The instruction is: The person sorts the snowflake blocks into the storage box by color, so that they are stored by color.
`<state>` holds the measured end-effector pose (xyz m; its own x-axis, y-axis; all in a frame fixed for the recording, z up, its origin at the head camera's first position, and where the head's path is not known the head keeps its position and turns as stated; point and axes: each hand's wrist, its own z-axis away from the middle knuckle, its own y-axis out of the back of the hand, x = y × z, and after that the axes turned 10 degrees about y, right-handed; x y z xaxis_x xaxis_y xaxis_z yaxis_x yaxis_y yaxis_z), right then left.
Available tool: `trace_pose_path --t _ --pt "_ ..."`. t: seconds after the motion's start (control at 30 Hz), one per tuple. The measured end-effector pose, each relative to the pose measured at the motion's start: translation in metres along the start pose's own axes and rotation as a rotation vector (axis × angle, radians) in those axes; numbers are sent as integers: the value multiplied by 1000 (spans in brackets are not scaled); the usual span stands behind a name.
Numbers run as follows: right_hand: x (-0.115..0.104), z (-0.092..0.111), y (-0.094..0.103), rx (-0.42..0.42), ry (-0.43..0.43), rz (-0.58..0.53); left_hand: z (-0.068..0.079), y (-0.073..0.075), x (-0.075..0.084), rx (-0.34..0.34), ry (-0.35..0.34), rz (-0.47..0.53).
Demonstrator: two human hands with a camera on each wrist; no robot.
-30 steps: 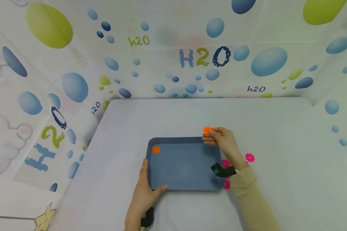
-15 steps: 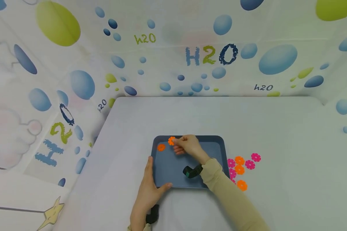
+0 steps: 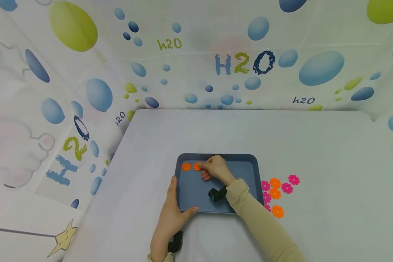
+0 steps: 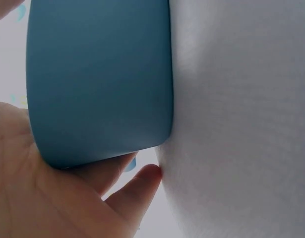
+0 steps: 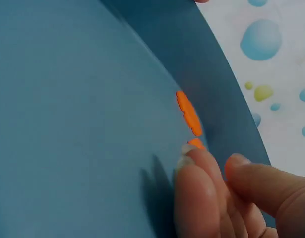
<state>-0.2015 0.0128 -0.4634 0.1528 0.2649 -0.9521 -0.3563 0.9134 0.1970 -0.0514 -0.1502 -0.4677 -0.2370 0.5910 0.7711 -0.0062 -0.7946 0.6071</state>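
Observation:
In the head view, a blue-grey rectangular tray [image 3: 222, 205] lies on the white table. My left hand [image 3: 171, 214] holds its near left corner, thumb at the front edge and fingers along the left side. Inside the tray at the far left lies an orange flower-shaped piece [image 3: 186, 167]. Just right of it is a second orange flower-shaped piece [image 3: 196, 166], pinched at its right edge by my right hand [image 3: 216, 168]. In the right wrist view, fingers [image 5: 197, 198] hide most of the second piece, while the first piece [image 5: 189, 113] shows near the tray wall.
Several loose flower-shaped pieces, orange [image 3: 277, 211] and pink [image 3: 287, 188], lie on the table right of the tray; the pink ones nearest it are partly hidden by its rim. A curtain [image 3: 196, 72] with printed drops stands behind the table [image 3: 330, 153].
My right hand has moved left over the tray with the orange flower-shaped piece and lowered it beside the first one. My left hand keeps its place at the tray corner.

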Motion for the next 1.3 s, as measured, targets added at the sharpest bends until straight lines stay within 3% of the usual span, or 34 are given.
trace_pose_path --t 0.23,0.43,0.6,0.8,0.93,1.1,1.3 --pt "-7 14 27 43 30 10 0 -2 2 -7 10 -6" --pt "-16 35 70 100 162 40 1 0 1 -1 33 -19" --pt "-10 65 115 159 238 38 1 1 3 -17 51 -29" --pt "12 100 157 287 228 88 -1 -1 8 -25 48 -14" --pt "32 115 166 343 184 232 -1 -1 9 -17 38 -19" --pt "54 126 162 358 151 401 0 -1 11 -16 34 -17" --pt "65 135 156 378 128 461 1 -2 13 -22 47 -24"
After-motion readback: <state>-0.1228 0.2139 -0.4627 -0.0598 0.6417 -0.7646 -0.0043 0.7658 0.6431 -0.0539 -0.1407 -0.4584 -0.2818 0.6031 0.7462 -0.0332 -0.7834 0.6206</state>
